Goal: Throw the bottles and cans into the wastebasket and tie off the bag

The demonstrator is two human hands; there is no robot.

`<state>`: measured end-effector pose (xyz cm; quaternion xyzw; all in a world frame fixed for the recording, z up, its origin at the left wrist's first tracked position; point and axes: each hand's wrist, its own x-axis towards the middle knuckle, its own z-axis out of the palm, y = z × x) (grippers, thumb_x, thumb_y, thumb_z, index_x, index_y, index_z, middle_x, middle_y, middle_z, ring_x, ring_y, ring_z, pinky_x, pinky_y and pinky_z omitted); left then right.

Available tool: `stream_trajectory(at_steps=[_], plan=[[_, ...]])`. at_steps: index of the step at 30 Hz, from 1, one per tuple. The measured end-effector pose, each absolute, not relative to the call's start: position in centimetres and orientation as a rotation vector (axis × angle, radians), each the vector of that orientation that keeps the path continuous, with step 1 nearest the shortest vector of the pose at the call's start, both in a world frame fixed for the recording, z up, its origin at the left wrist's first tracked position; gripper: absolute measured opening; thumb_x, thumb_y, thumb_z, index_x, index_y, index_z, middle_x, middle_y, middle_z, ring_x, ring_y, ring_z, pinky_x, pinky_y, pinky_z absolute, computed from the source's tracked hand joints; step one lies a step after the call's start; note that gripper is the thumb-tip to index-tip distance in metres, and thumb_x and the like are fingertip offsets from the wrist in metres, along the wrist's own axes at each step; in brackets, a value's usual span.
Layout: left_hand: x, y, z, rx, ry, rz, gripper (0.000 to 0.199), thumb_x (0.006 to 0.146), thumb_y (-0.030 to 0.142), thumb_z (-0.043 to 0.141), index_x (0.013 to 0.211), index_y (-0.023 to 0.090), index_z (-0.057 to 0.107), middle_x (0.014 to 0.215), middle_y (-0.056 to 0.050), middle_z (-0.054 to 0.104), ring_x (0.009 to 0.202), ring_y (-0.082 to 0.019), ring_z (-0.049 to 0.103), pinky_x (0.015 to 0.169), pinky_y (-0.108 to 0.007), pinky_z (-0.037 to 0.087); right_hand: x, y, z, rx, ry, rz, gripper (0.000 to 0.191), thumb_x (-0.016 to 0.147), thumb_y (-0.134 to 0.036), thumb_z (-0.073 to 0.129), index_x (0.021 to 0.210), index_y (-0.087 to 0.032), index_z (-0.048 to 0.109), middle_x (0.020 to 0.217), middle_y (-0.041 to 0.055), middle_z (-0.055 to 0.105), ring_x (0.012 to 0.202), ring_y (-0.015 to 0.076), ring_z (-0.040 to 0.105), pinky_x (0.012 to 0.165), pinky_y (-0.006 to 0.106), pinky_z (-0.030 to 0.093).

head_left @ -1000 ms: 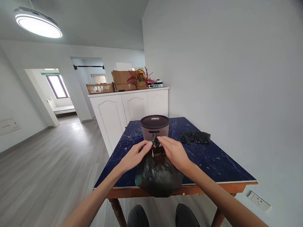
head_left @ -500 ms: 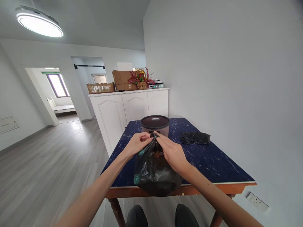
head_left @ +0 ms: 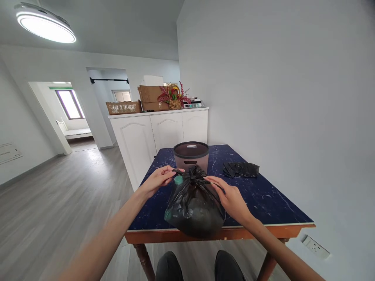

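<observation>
In the head view, my left hand [head_left: 158, 179] and right hand [head_left: 230, 194] have moved apart — half a second ago they were bunched together at the neck of the black bag [head_left: 195, 212]. Now each pinches a twisted end between thumb and fingers, one on either side of a knot that shows in the middle. A green cap [head_left: 178, 180], not bared like this before, shows beside the knot, on my left hand's side. The bag sits at the near edge of the blue table [head_left: 272, 205], directly in front of the bin [head_left: 191, 156]; the folded black plastic [head_left: 240, 169] lies to the bin's right — unmoved.
</observation>
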<state>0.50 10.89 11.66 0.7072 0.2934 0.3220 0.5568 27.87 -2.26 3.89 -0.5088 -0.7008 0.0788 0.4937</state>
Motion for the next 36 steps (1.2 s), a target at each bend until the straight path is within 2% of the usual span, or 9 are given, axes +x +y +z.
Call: stream_trajectory(at_steps=[3,6,9,12,16,21,24,28,36], plan=[[0.1,11.3,10.4,1.457,0.591,0.771,0.035,0.087,0.041,0.082,0.083,0.018,0.056,0.102,-0.005,0.078,0.039,0.002,0.020,0.037,-0.017,0.016,28.2,-2.6,3.1,-1.249,-1.658,0.290,0.038,0.110,-0.036,0.041,0.142,-0.030,0.061,0.141,-0.0004,0.071,0.123,0.0218,0.072,0.105,0.034,0.058],[-0.1,11.6,9.3,1.299,0.551,0.801,0.033,0.084,0.034,0.086,0.086,0.017,0.058,0.093,-0.003,0.076,0.036,0.003,0.023,0.032,-0.014,0.014,28.4,-3.0,2.4,-1.264,-1.605,0.346,0.039,0.109,-0.040,0.043,0.142,-0.031,0.062,0.139,-0.0002,0.073,0.115,0.0229,0.076,0.097,0.035,0.061],[-0.3,11.8,8.8,1.262,0.549,0.837,0.034,0.082,0.033,0.089,0.086,0.015,0.060,0.085,-0.001,0.074,0.036,0.002,0.034,0.032,-0.013,0.023,28.8,-3.5,1.8,-1.293,-1.553,0.397,0.043,0.108,-0.043,0.043,0.146,-0.031,0.060,0.135,0.0015,0.075,0.083,0.0210,0.080,0.078,0.034,0.065],[0.1,11.3,8.7,1.208,0.525,0.897,0.036,0.078,0.029,0.093,0.082,0.014,0.060,0.090,-0.003,0.074,0.049,-0.002,0.056,0.046,-0.014,0.047,29.1,-3.9,1.3,-1.333,-1.539,0.374,0.042,0.108,-0.046,0.043,0.141,-0.031,0.064,0.134,0.0034,0.075,0.063,0.0179,0.074,0.068,0.034,0.063],[1.5,10.0,8.5,1.114,0.475,0.984,0.030,0.080,0.027,0.092,0.084,0.015,0.065,0.100,-0.005,0.075,0.083,-0.013,0.075,0.082,-0.023,0.062,28.5,-4.3,2.0,-1.390,-1.540,0.334,0.042,0.108,-0.049,0.043,0.139,-0.030,0.065,0.132,0.0066,0.076,0.081,0.0229,0.077,0.065,0.033,0.061],[2.7,9.1,8.0,1.020,0.428,1.046,0.022,0.083,0.023,0.089,0.087,0.016,0.069,0.102,-0.005,0.077,0.090,-0.015,0.076,0.089,-0.026,0.062,26.3,-3.9,5.2,-1.328,-1.610,0.118,0.041,0.104,-0.042,0.054,0.143,-0.032,0.059,0.138,0.0101,0.066,0.119,0.0280,0.068,0.090,0.039,0.062],[2.9,9.0,7.8,0.991,0.420,1.060,0.019,0.084,0.022,0.088,0.086,0.016,0.070,0.101,-0.005,0.078,0.089,-0.015,0.076,0.090,-0.026,0.061,24.9,-2.4,6.8,-1.325,-1.778,0.064,0.033,0.100,-0.030,0.059,0.132,-0.031,0.067,0.130,0.0095,0.065,0.114,0.0255,0.068,0.094,0.039,0.059],[2.5,8.6,7.9,0.992,0.412,1.062,0.018,0.083,0.023,0.089,0.088,0.016,0.073,0.103,-0.005,0.079,0.092,-0.016,0.076,0.092,-0.028,0.060,23.8,-1.0,7.3,-1.359,-1.884,0.061,0.014,0.099,-0.026,0.062,0.108,-0.027,0.074,0.113,0.0065,0.068,0.099,0.0233,0.069,0.078,0.035,0.058],[-0.9,9.3,6.3,1.205,0.628,0.979,0.042,0.088,0.050,0.079,0.119,0.023,0.074,0.150,-0.013,0.063,0.129,-0.028,0.066,0.099,-0.036,0.055,29.0,-2.9,8.0,-1.219,-1.660,0.150,0.020,0.100,-0.038,0.058,0.094,-0.025,0.072,0.110,0.0078,0.073,0.081,0.0194,0.068,0.063,0.030,0.052]])
